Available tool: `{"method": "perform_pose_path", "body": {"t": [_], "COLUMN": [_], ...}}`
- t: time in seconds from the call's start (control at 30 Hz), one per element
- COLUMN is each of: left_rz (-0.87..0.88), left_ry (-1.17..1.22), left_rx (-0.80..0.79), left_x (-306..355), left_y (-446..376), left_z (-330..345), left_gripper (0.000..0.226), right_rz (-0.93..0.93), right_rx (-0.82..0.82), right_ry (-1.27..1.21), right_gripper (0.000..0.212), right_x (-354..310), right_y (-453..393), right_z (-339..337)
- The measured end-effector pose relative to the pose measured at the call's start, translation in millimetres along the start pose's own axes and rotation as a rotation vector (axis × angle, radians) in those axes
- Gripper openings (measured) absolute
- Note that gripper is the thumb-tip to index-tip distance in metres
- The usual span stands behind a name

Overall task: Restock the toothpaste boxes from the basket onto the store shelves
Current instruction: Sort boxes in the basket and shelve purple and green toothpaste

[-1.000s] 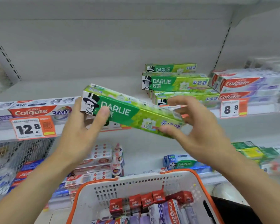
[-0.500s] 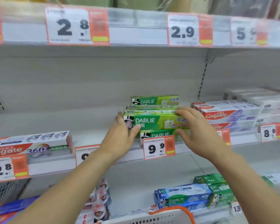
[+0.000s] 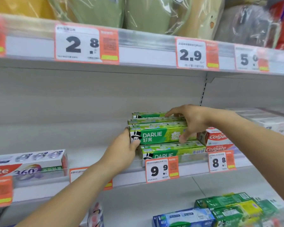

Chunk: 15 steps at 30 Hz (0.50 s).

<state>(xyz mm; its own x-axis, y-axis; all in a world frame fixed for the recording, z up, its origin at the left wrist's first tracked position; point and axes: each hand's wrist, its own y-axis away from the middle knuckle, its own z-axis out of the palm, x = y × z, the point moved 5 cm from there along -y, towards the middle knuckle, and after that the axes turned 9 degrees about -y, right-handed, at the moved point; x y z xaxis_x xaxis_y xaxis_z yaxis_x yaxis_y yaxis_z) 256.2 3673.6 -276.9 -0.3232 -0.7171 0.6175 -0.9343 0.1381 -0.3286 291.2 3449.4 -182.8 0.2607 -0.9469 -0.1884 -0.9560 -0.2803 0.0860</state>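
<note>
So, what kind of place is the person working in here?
Most likely a shop aisle, perhaps a supermarket. The shelf edges carry printed price tags, branded toothpaste boxes such as Darlie and Colgate lie stacked on the shelf, and plastic-wrapped goods sit on the shelf above.

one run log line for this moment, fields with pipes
stage: placing | item: green Darlie box on Darlie stack | left hand: holds box's left end | right hand: on its right part | shelf tag: 9.9
</note>
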Motion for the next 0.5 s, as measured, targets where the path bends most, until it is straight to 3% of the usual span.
{"method": "perform_pose_path", "body": {"t": [0.1, 0.3, 0.5], "left_rz": [-0.02, -0.029, -0.061], "left_ry": [0.012, -0.082, -0.063], "left_rx": [0.04, -0.149, -0.198], "left_x": [8.4, 9.1, 3.0], "left_y": [-13.3, -28.1, -38.4], "left_z": [4.5, 27.2, 31.4], "left_gripper": [0.026, 0.031, 0.036], "right_rz": [0.024, 0.086, 0.062], "right_rx": [0.012, -0.003, -0.108], "right_ry": [-0.008, 0.024, -0.075], "right_gripper": [0.102, 0.112, 0.117], "right_x": [7.9, 29.9, 23.9], "right_y": [-14.7, -35.8, -49.4], "right_z": [-13.0, 2.9, 10.6]}}
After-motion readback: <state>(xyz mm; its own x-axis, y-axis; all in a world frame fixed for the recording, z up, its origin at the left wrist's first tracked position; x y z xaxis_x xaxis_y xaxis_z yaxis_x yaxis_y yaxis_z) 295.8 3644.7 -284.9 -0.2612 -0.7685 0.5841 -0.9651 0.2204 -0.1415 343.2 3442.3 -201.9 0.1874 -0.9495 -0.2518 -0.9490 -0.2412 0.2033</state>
